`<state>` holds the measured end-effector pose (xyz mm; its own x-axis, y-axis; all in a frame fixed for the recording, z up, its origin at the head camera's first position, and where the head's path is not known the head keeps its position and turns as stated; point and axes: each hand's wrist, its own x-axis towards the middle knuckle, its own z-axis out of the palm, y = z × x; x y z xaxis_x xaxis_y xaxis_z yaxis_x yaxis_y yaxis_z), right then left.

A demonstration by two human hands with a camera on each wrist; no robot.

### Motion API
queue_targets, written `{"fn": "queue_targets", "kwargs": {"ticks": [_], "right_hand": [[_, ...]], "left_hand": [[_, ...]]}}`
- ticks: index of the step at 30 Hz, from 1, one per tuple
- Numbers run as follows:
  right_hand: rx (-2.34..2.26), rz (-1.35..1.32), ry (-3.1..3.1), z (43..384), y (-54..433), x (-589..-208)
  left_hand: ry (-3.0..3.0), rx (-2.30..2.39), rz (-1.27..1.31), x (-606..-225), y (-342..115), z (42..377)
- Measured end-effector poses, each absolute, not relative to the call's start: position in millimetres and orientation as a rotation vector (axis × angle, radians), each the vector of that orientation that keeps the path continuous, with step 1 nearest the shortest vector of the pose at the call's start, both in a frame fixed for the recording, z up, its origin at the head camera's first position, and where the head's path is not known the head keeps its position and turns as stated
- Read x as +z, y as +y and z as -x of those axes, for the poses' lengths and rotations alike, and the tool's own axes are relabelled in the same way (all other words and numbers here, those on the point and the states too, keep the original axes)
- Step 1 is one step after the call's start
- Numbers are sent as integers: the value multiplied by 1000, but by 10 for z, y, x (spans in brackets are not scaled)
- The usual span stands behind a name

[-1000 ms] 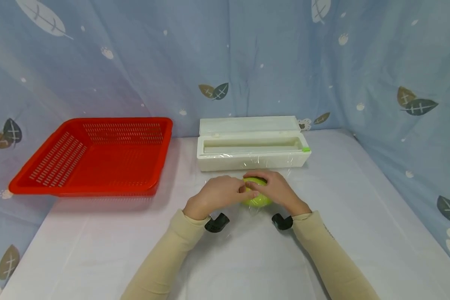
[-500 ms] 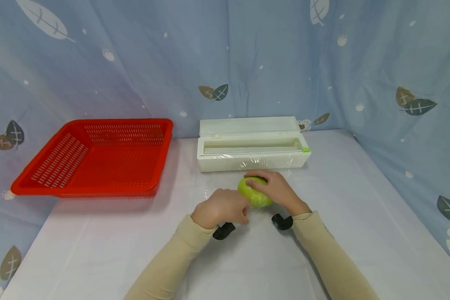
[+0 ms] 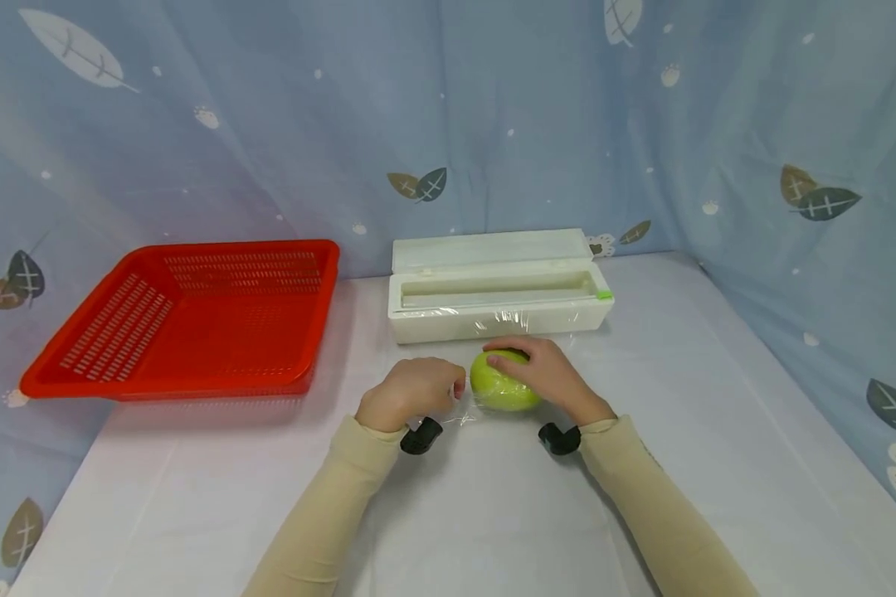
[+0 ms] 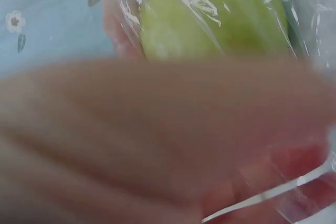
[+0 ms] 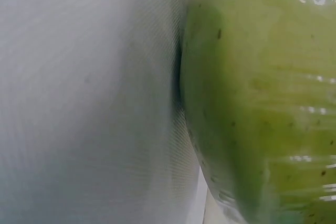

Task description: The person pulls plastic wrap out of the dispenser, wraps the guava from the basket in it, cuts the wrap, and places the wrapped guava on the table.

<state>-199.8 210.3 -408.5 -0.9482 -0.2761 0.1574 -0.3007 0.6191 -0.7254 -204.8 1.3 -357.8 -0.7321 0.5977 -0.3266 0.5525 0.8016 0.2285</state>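
Observation:
A smooth green fruit with small brown specks sits on the white tabletop, covered in clear plastic wrap. My right hand grips it from the right, thumb and fingers curled over its top. Just left of the fruit, my left hand has curled fingers and pinches the gathered end of the plastic wrap. In the left wrist view the film stretches tight over the fruit, and the blurred left hand hides much of the scene. The right wrist view shows the wrapped fruit close up.
Behind the hands stands a long white wrap dispenser box, lid raised, with glinting film over its front. A red plastic basket is at the left. Patterned blue cloth hangs behind the white tabletop.
My left hand has come off the fruit, dipped toward me, then moved left, drawing film out from the fruit's side. The right hand stays on the fruit, and more of the fruit shows.

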Motion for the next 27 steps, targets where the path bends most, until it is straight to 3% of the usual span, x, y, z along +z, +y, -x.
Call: {"fn": "queue_targets", "kwargs": {"ticks": [10, 27], "right_hand": [[1293, -450, -2823, 1996, 2093, -4071], [1353, -413, -2819, 2017, 2106, -4069]], "left_hand": [[2588, 150, -897, -3632, -56, 2113], [2623, 378, -1153, -3283, -128, 2047]]}}
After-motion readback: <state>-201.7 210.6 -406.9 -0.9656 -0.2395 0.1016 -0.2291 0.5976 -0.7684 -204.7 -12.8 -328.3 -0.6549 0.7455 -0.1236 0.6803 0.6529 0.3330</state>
